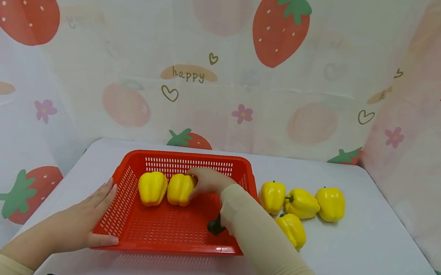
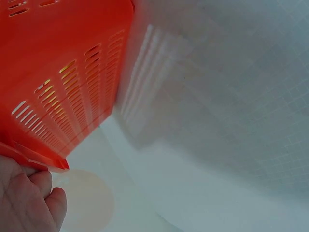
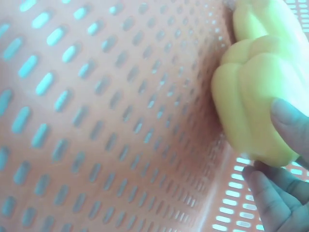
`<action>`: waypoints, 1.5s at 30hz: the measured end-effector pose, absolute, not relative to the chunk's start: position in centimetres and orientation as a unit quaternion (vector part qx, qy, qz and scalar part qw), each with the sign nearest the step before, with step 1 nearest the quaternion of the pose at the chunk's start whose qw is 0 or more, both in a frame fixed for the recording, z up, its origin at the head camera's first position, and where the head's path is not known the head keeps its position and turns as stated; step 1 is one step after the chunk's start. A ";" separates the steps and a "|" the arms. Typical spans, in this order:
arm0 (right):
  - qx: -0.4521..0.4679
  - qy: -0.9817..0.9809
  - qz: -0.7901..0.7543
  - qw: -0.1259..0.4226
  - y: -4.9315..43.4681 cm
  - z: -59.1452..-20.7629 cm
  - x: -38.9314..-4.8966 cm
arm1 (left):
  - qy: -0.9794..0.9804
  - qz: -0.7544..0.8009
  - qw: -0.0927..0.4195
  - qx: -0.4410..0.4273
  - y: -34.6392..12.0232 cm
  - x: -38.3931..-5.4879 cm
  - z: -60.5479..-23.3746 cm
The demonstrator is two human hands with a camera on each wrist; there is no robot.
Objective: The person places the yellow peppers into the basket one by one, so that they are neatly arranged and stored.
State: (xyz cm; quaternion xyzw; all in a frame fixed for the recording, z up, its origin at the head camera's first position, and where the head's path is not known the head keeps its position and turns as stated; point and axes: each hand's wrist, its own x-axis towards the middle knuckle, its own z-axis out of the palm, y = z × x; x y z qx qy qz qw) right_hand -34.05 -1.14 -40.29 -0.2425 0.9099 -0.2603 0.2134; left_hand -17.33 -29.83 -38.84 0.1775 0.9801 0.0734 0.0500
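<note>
Inside a red perforated plastic basket [image 1: 178,244], two yellow bell peppers stand side by side. My right hand [image 1: 212,183] grips the right-hand bell pepper [image 1: 179,190], which is close to the other bell pepper [image 1: 152,188]. In the right wrist view, thumb and fingers pinch that bell pepper [image 3: 256,106] near the basket wall [image 3: 120,121]. My left hand [image 1: 81,219] rests on the basket's near left corner, its fingers extended along the left rim and its thumb on the front rim. The left wrist view shows part of this hand [image 2: 29,203] against the rim.
Several more yellow bell peppers, such as the rightmost bell pepper [image 1: 330,204], lie on the white table [image 1: 369,253] right of the basket. A patterned curtain [image 1: 223,111] surrounds the table's back and sides. A small black device [image 1: 216,225] is at my right wrist.
</note>
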 end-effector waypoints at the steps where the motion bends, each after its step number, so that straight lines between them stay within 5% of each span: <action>1: -0.247 0.911 -0.254 0.210 -1.1 -40.3 -34.1 | 0.980 0.075 0.050 0.180 -29.8 -17.4 -38.9; 45: -0.308 0.898 -0.286 0.130 3.4 -33.0 -33.7 | 0.977 0.073 0.039 0.196 -29.8 -17.3 -38.7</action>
